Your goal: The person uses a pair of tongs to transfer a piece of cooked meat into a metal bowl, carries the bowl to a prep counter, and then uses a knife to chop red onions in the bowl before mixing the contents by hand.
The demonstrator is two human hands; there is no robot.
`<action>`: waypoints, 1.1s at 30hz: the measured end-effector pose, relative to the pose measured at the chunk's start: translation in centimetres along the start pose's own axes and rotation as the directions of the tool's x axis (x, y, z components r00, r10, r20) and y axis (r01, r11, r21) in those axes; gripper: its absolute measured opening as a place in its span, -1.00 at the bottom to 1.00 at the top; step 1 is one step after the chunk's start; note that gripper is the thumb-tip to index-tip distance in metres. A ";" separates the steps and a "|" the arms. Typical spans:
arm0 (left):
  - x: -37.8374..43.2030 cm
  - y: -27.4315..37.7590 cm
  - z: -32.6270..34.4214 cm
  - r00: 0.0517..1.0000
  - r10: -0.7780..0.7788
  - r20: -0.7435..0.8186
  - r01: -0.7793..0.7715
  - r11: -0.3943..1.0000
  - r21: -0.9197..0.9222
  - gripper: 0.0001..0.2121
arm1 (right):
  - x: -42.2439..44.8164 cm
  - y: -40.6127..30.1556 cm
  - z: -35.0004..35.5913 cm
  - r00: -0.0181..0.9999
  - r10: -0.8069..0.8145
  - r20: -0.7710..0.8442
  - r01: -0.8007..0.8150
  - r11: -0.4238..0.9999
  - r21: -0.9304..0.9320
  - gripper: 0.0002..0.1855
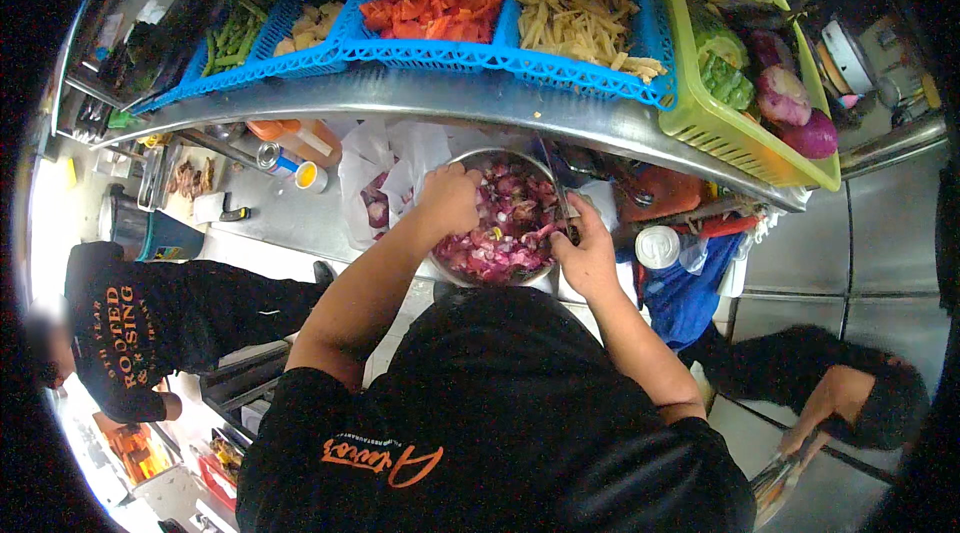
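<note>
A round metal bowl point(453, 272) stands before me, filled with peeled or cut red onions point(499, 252) and loose skins. My left hand point(450, 199) reaches over its left rim, fingers curled down among the onions; whether they grip a piece is hidden. At the right rim my right hand point(589, 248) grips a knife point(555, 177) by its dark handle, the blade pointing away from me. Purple onion pieces lie close to the right thumb. Just left of the bowl, a white plastic bag point(361, 162) holds more red onions point(375, 207).
Above the counter, a steel shelf point(420, 94) carries blue baskets point(450, 53) of cut vegetables and a yellow-green basket point(750, 139). A cleaver point(217, 210) and open can point(309, 177) are left. A lidded white cup point(658, 246) stands right. People stand at both sides.
</note>
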State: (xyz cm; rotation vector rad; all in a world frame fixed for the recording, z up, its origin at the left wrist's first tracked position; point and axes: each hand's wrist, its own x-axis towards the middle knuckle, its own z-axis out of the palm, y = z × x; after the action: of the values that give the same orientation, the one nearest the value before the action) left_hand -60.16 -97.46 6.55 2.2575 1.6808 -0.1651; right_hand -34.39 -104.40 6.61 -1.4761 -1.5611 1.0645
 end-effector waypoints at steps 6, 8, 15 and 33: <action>0.1 -0.1 1.4 0.999 -0.051 -0.014 0.049 0.996 -0.074 -0.50 | 0.5 -0.3 0.5 0.994 -0.111 -0.008 0.109 0.986 -0.128 -0.21; 0.1 -0.1 1.1 0.996 -0.085 0.011 0.085 0.996 -0.038 -0.50 | 0.9 -1.0 0.8 0.998 -0.068 -0.008 0.066 0.992 -0.110 -0.21; 0.3 -0.9 0.6 0.986 -0.069 0.152 0.081 0.994 -0.073 -0.46 | 1.9 -1.2 1.2 0.991 -0.130 0.018 0.130 0.955 -0.267 -0.25; -4.8 -0.4 -0.1 0.972 -0.234 0.012 -0.115 -0.524 -0.844 -0.55 | 2.6 -1.4 0.8 0.967 0.098 0.237 -0.106 0.994 0.020 -0.51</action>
State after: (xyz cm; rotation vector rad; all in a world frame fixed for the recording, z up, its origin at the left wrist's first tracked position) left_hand -62.01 -101.67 7.92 0.4600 0.8821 1.2333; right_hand -35.89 -101.88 7.50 -1.4633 -1.6335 1.3614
